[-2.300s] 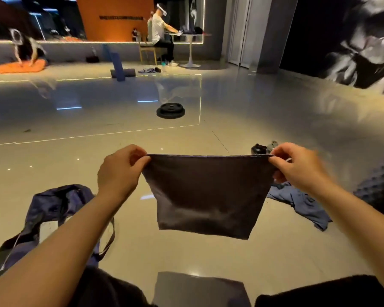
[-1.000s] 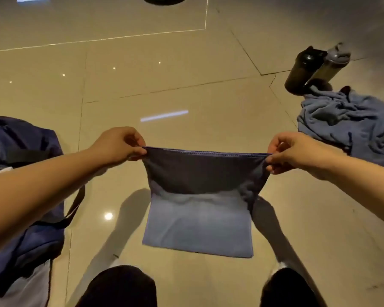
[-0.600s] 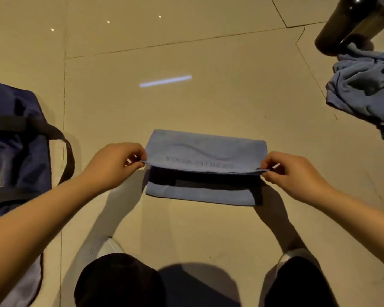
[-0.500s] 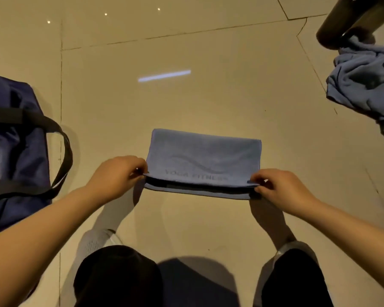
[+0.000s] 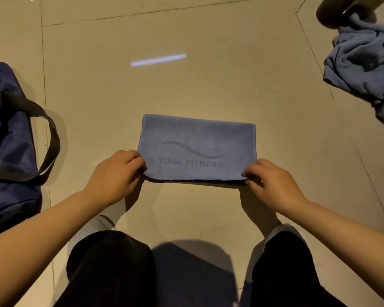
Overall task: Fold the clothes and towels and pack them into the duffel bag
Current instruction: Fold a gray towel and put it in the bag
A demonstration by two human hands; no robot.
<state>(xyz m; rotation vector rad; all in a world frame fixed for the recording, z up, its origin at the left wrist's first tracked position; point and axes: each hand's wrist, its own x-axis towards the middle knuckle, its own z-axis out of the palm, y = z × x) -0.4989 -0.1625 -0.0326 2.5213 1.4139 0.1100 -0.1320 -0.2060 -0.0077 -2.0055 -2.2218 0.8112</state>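
Towel point(image 5: 197, 147) lies folded on the floor point(image 5: 208, 85), its near corners pinched by the left hand point(image 5: 116, 173) and right hand point(image 5: 273, 185). Another fold seems due, then packing into the duffel bag point(image 5: 7, 138) at nine o'clock.

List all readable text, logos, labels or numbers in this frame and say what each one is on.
"YOGA FITNESS": embossed on the top face of the folded blue towel, under a wavy line logo, near the edge pinched by the left hand and right hand.
No lettering shows on the navy duffel bag, the crumpled blue cloth or the dark bottle.
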